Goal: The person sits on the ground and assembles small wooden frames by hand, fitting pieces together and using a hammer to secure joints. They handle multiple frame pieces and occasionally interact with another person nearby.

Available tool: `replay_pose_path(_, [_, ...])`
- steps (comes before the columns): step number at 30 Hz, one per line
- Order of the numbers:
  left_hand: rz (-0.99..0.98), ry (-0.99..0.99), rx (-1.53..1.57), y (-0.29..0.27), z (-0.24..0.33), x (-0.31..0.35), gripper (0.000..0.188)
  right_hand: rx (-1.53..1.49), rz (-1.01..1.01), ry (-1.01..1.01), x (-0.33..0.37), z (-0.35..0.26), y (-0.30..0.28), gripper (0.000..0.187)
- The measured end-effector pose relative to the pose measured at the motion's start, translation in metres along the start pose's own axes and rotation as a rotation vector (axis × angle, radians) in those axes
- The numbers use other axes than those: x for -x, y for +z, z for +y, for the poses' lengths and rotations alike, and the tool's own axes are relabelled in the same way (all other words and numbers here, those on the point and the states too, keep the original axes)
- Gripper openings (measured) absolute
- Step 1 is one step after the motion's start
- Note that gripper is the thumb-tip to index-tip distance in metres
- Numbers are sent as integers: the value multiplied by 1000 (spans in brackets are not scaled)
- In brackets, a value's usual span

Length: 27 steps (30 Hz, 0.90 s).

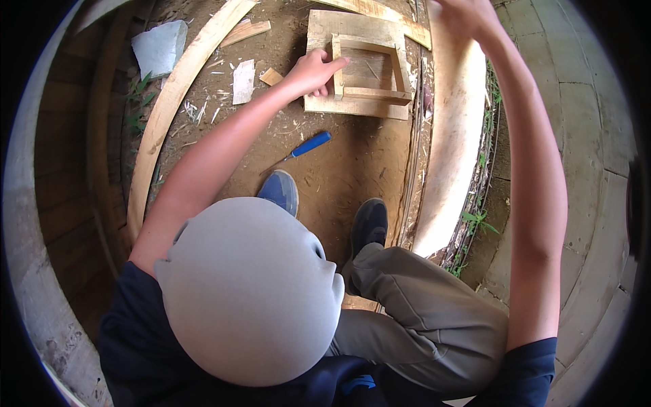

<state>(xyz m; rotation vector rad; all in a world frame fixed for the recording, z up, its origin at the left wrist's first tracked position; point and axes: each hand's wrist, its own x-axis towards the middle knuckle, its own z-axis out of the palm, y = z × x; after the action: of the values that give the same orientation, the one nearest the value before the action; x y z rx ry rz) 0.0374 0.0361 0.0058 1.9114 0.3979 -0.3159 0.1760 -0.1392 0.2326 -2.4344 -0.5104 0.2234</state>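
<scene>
My left hand grips the left side of a small rectangular wooden frame, thumb over the top edge and fingers down the outer face. Beneath the frame lies a flat wooden board on the dirt, and its surface shows through the frame's opening. My right hand is up at the top edge of the view, over the far end of a long plank. Its fingers are blurred and partly cut off, so what they hold, if anything, does not show.
A blue-handled tool with a thin metal shaft lies on the dirt near my shoes. Wood scraps and shavings are scattered left of the board. Further left are a long pale strip of wood and a whitish stone block. Paving runs along the right.
</scene>
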Motion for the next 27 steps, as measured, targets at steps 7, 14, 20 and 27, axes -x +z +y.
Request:
replay_pose_path(7, [55, 26, 191, -21, -16, -2, 50, 217, 140, 10, -31, 53, -6, 104])
replay_pose_path(14, [58, 14, 99, -4, -22, 28, 48, 403, 174, 35, -25, 135, -29, 126])
replay_pose_path(20, [210, 173, -161, 32, -34, 35, 52, 456, 153, 104, -10, 134, -23, 124])
replay_pose_path(27, [253, 60, -429, 23, -14, 33, 55, 394, 138, 154, 17, 78, -1, 107])
